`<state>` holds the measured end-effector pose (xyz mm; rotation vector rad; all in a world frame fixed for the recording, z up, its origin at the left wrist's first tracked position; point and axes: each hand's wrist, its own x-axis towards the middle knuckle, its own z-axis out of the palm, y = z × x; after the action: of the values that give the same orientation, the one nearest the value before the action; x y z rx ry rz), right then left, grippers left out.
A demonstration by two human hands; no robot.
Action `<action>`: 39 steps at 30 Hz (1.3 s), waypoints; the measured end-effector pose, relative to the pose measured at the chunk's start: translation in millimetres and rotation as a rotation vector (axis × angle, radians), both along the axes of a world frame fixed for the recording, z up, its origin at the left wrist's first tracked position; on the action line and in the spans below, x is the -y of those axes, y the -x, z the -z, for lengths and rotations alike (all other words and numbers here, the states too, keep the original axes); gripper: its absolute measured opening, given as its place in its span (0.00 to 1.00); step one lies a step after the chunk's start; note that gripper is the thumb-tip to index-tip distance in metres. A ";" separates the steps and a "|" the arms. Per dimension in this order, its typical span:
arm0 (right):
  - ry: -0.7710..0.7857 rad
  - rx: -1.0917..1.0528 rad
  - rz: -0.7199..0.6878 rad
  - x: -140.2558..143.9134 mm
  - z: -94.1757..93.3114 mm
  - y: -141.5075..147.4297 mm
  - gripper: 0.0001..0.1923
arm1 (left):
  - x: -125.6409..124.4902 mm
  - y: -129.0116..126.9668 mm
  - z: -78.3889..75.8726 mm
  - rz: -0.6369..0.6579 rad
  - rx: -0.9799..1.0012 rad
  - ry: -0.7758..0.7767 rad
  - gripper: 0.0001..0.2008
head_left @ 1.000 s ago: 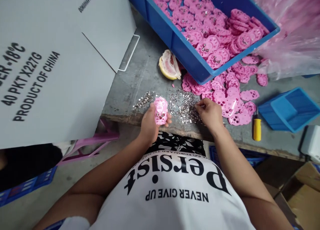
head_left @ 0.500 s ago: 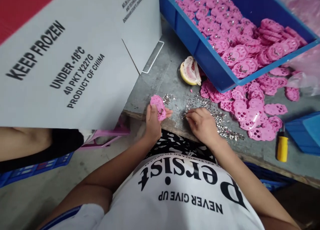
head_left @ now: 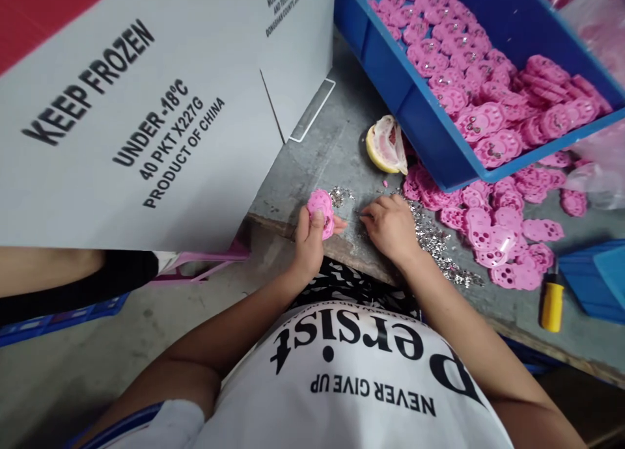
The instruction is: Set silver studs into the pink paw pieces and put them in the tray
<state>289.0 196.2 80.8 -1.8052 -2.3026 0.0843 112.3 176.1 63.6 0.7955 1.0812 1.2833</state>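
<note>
In the head view, the left hand (head_left: 308, 244) is closed around one pink plastic piece (head_left: 321, 211), with the thumb lying across its face and the fingers behind it, and holds it just above the near edge of the grey table (head_left: 312, 156). The right hand (head_left: 390, 226) rests close beside it on the table, palm down, its fingertips bent down into the scatter of small metal parts (head_left: 434, 241); whether it pinches one of them cannot be told, because the fingers cover the place. The pink piece looks thin, light and quite stiff, with holes through it, so it is probably best taken by its rim, as the left hand does now; pressing hard on the middle could bend it. The metal parts seem tiny and smooth, easy to slip from the fingers. More pink pieces (head_left: 493, 228) lie loose to the right of the hands, under the raised edge of the blue bin (head_left: 405, 104), which is filled with the same pieces. A piece of fruit (head_left: 385, 146) lies beside the bin, and a yellow screwdriver (head_left: 551, 302) lies far to the right. The large cardboard box (head_left: 146, 123) hides the left part of the table, and the bin is cut off at the top.
</note>
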 end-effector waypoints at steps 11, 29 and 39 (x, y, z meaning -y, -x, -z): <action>-0.025 0.071 -0.053 0.4 4.5 9.5 0.13 | -7.5 1.7 -2.5 0.023 0.031 0.019 0.22; 0.351 -1.090 0.310 31.2 -18.5 -12.9 0.12 | -4.9 -21.7 -33.0 0.281 -0.021 0.088 0.16; 0.194 -0.262 0.280 25.1 -15.5 -18.6 0.09 | -7.2 -5.1 -15.7 -0.012 -0.051 0.076 0.14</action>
<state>307.6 171.2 96.3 -2.0506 -1.9017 0.4827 117.4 183.3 79.3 0.7691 1.1702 1.2298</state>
